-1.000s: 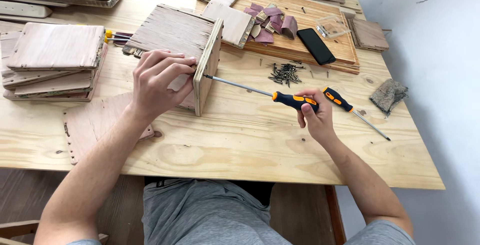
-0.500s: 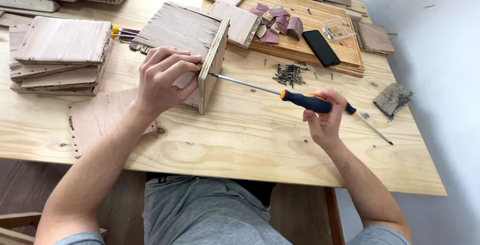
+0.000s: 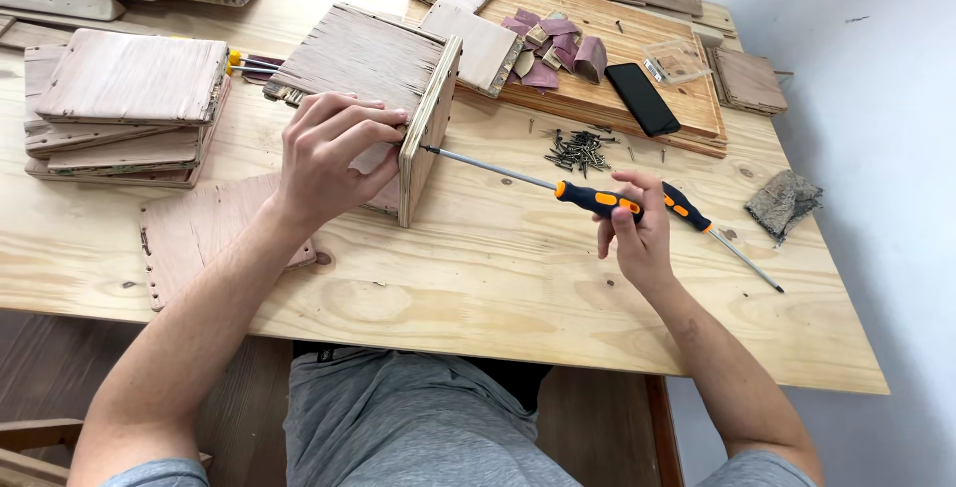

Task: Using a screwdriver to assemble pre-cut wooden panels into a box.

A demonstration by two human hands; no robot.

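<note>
Nearest the viewer, the right hand (image 3: 637, 233) has its grip closed around the orange-and-black handle of a long steel-shafted screwdriver (image 3: 597, 200), whose tip meets the face of an upright plywood panel (image 3: 428, 133) at ten o'clock from that hand. A second orange-and-black screwdriver (image 3: 717, 236) lies on the pale wooden bench (image 3: 478, 278) just behind the right hand, its shaft pointing toward four o'clock. The left hand (image 3: 334, 153) has its grip curled over the upright panel's top edge and the flat wooden board joined to it (image 3: 354, 54), steadying both from the nine o'clock side. At seven o'clock from the left hand a flat reddish board with holes along its edge (image 3: 204, 233) lies on the bench. A grey scouring pad (image 3: 784, 200) sits at three o'clock. Farther off, a heap of dark screws (image 3: 578, 148) lies at twelve o'clock from the right hand, then a black phone (image 3: 642, 99) and a small clear plastic box (image 3: 677, 61) on a large board. A stack of wooden boards (image 3: 124, 99) rests at nine o'clock.
</note>
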